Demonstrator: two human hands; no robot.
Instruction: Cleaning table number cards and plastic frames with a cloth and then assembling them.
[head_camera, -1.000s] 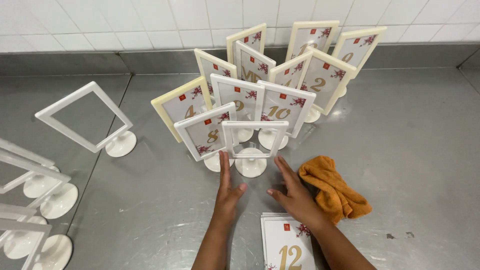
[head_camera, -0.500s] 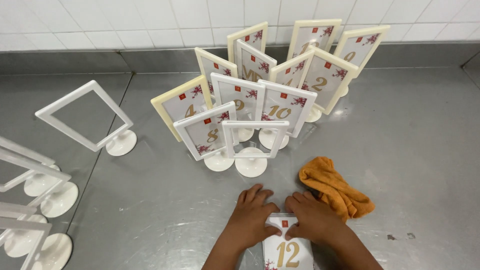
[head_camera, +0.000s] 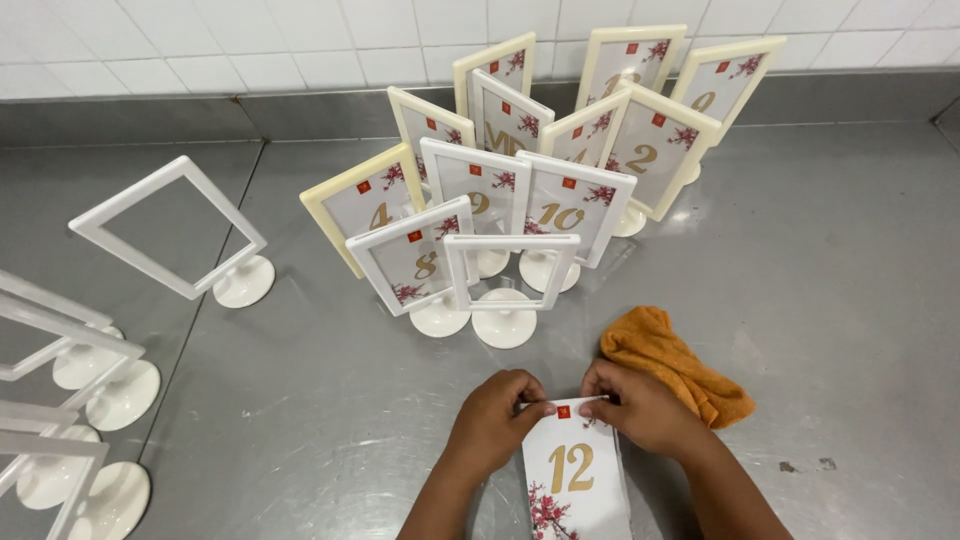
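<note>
My left hand (head_camera: 495, 415) and my right hand (head_camera: 640, 405) both pinch the top edge of a white number card (head_camera: 572, 470) with gold digits and red blossom print, which lies on a small stack of cards at the near edge of the steel counter (head_camera: 840, 300). Just beyond my hands stands an empty white frame stand (head_camera: 508, 285) on a round base. Behind it is a cluster of several white and cream frame stands (head_camera: 560, 200) that hold number cards.
An orange cloth (head_camera: 675, 360) lies crumpled right of my right hand. An empty white frame stand (head_camera: 170, 232) stands at the left, and several more empty ones (head_camera: 70, 400) sit at the far left edge. A white tiled wall (head_camera: 300, 40) backs the counter.
My hands pulled back from the empty frame stand to the card stack near me and took hold of the top card's upper edge.
</note>
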